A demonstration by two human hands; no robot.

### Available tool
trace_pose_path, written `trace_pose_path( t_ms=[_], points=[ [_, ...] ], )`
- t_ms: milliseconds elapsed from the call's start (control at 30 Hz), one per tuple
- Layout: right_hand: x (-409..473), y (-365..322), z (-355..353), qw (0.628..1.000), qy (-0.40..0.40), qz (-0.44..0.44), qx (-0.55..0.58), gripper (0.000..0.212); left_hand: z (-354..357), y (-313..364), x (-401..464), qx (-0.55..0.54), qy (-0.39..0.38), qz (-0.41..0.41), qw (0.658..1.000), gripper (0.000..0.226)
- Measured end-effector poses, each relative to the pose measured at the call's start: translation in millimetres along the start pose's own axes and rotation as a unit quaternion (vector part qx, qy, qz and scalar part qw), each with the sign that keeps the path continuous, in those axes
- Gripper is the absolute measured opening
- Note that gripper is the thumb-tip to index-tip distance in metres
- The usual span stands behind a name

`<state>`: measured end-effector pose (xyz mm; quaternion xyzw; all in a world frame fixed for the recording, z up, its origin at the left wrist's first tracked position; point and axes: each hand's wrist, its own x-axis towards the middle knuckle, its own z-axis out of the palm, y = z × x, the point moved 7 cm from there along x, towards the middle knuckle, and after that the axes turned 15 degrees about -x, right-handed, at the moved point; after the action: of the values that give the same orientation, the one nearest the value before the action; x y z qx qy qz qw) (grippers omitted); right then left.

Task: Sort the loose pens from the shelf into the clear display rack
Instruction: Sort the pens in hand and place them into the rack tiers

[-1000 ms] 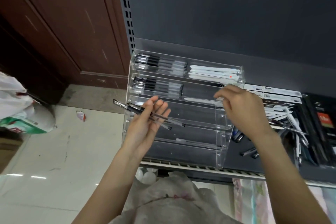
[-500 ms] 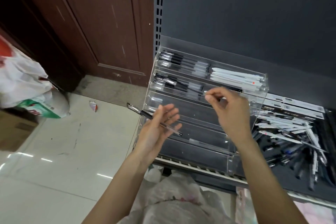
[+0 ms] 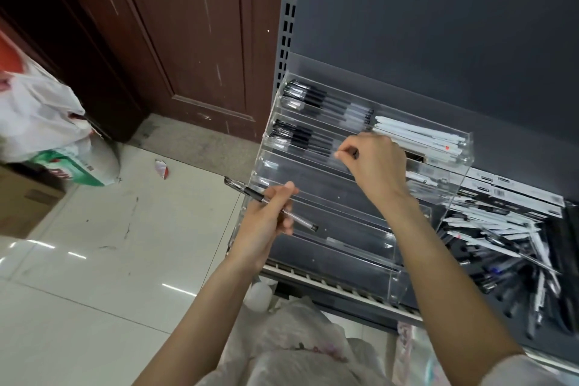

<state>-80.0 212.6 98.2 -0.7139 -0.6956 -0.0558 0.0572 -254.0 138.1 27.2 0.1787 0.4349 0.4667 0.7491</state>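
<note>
Left hand pinches one clear pen just off the shelf's left front corner, long axis parallel to the clear display rack tiers; right hand, nearer, curled at second tier, contents indiscernible.

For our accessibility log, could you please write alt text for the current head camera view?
A person's left hand holds one clear-barrelled black pen in front of a clear tiered acrylic display rack, while the right hand pinches something small over the rack's second tier. Black pens and white pens fill the upper tiers; loose pens lie heaped on the dark shelf to the right.
</note>
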Motion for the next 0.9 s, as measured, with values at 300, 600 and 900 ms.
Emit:
trace_pose_path(
  t_ms=[300,600,900],
  points=[
    [-32,-9,-34,0.988,-0.013,-0.023,0.151,0.024,18,10,8,0.031,0.009,0.039,0.999,0.026],
    [-47,13,-49,0.958,0.009,0.002,0.287,0.007,82,35,34,0.124,-0.066,0.097,0.985,0.04],
    [-27,50,-16,0.951,0.028,0.05,0.305,0.011,61,48,36,0.678,-0.063,0.412,0.605,0.04]
  ],
)
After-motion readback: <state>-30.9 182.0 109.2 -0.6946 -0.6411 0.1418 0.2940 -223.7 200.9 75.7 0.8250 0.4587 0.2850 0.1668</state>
